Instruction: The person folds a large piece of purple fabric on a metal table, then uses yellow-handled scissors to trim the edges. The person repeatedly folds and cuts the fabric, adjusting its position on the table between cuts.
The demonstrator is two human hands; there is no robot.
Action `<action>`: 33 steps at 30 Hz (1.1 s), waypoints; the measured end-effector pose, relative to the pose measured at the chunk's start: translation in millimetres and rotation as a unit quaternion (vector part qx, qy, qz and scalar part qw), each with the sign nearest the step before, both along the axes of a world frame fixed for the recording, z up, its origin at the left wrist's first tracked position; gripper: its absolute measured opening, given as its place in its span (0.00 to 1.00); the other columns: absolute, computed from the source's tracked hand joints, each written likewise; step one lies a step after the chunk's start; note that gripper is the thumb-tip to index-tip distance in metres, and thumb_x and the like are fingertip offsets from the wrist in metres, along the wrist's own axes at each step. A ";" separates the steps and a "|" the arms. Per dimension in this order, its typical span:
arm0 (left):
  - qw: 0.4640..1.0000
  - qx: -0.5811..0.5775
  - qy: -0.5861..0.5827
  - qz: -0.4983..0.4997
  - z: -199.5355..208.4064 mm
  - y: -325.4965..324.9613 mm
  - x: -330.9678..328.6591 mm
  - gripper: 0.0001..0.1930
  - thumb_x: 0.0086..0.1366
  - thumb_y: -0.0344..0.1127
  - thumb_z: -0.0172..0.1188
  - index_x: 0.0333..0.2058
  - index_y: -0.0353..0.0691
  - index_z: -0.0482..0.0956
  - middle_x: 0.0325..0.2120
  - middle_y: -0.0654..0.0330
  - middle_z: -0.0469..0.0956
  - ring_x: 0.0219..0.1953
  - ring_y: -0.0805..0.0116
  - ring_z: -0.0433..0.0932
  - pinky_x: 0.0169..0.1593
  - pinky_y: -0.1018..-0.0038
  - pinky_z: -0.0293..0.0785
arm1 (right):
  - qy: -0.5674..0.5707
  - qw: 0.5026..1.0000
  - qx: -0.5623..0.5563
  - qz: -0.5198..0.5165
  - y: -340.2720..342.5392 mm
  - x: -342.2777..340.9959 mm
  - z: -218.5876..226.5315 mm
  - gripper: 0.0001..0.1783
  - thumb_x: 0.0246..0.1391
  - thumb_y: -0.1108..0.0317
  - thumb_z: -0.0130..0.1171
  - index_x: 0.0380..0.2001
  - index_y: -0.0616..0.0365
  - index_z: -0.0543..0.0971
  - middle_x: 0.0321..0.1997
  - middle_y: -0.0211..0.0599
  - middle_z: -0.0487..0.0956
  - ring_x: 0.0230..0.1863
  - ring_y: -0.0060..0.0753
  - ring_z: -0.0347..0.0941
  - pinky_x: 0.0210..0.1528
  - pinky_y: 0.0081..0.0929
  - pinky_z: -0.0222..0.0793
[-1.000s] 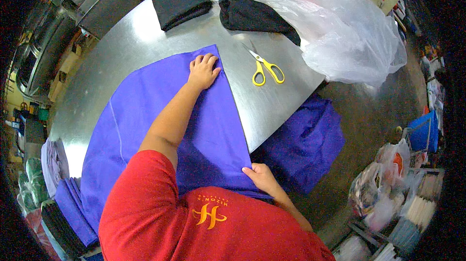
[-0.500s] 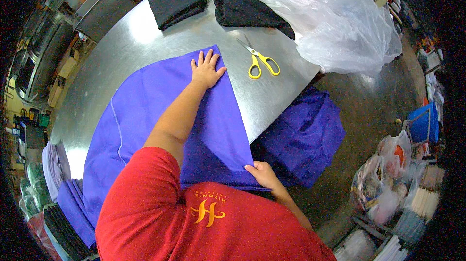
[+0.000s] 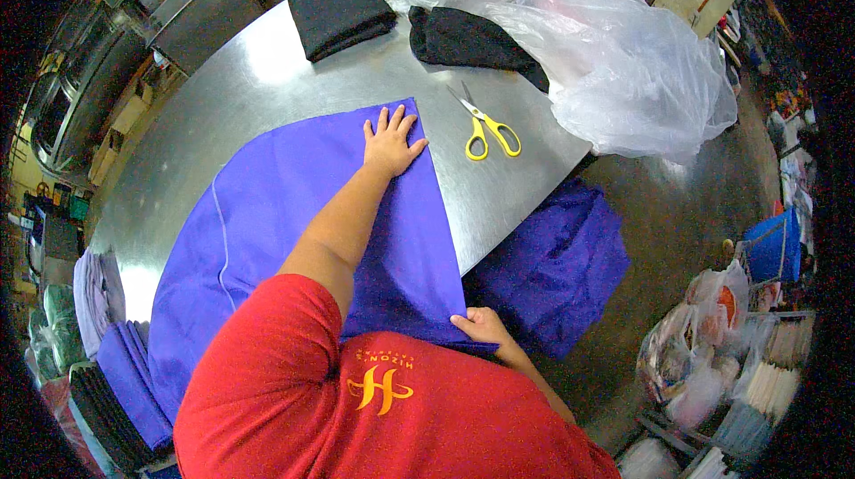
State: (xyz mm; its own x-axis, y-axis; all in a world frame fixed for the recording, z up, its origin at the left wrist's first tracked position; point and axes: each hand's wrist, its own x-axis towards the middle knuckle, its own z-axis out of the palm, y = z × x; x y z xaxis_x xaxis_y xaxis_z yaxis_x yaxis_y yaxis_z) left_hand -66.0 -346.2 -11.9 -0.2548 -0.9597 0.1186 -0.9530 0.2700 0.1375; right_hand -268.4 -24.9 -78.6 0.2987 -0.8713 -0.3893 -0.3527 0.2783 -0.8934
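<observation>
A large purple cloth (image 3: 294,176) lies spread on a shiny metal table (image 3: 499,203), with a pale line running along its left part. My left hand (image 3: 392,142) rests flat on the cloth near its far corner, fingers spread. Close to the table's near right edge, my right hand (image 3: 485,328) pinches the cloth's near right corner between thumb and fingers. Yellow-handled scissors (image 3: 485,127) lie on the metal to the right of my left hand, blades slightly parted and pointing away from me.
Folded black cloth (image 3: 338,12) and a bundled black cloth (image 3: 472,38) lie along the far side. Clear plastic bags (image 3: 637,69) cover the far right corner. More purple cloth (image 3: 561,256) is heaped beyond the right edge. Folded cloth stacks (image 3: 134,381) stand at the left.
The whole view has shifted slightly, so the table sits lower in it. The crease by my right hand looks smoother, and the cloth's right edge straighter. Both hands keep their places on the cloth.
</observation>
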 end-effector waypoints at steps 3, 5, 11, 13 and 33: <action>1.000 -0.001 -0.003 -0.003 -0.3 -1.2 -0.2 0.33 0.57 0.61 0.48 0.59 0.54 0.59 0.63 0.61 0.51 0.66 0.54 0.45 0.61 0.43 0.42 | 0.038 0.998 0.002 0.051 -4.6 -4.5 0.8 0.21 0.53 0.48 0.54 0.26 0.56 0.79 0.18 0.39 0.76 0.20 0.29 0.72 0.25 0.30 0.65; 1.000 0.015 -0.014 -0.003 2.3 -1.6 -0.4 0.34 0.58 0.62 0.46 0.60 0.55 0.57 0.64 0.62 0.49 0.66 0.54 0.44 0.61 0.43 0.42 | 0.067 0.995 0.008 0.072 -5.9 -4.4 9.0 0.21 0.53 0.48 0.53 0.26 0.56 0.80 0.19 0.38 0.76 0.20 0.28 0.72 0.25 0.30 0.66; 0.991 0.116 -0.065 0.008 22.8 -12.0 -5.8 0.37 0.57 0.65 0.45 0.63 0.61 0.50 0.65 0.64 0.45 0.66 0.54 0.42 0.59 0.38 0.43 | 0.075 0.996 0.009 0.050 -9.5 2.1 34.7 0.20 0.53 0.48 0.53 0.28 0.55 0.80 0.20 0.37 0.78 0.22 0.27 0.73 0.27 0.29 0.67; 0.985 0.158 -0.074 0.012 30.8 -20.1 -7.6 0.38 0.56 0.66 0.46 0.63 0.62 0.49 0.65 0.64 0.45 0.66 0.54 0.41 0.58 0.38 0.45 | 0.101 0.993 0.008 0.056 -10.1 2.5 35.8 0.20 0.53 0.49 0.53 0.28 0.55 0.80 0.21 0.36 0.78 0.23 0.27 0.73 0.28 0.29 0.68; 0.999 0.001 0.048 0.001 -6.1 -15.8 3.3 0.33 0.55 0.60 0.53 0.54 0.46 0.63 0.62 0.52 0.49 0.66 0.53 0.43 0.61 0.40 0.36 | 0.134 0.957 -0.135 -0.217 -126.3 -76.2 91.8 0.12 0.56 0.63 0.51 0.35 0.61 0.75 0.32 0.43 0.77 0.33 0.39 0.74 0.37 0.33 0.69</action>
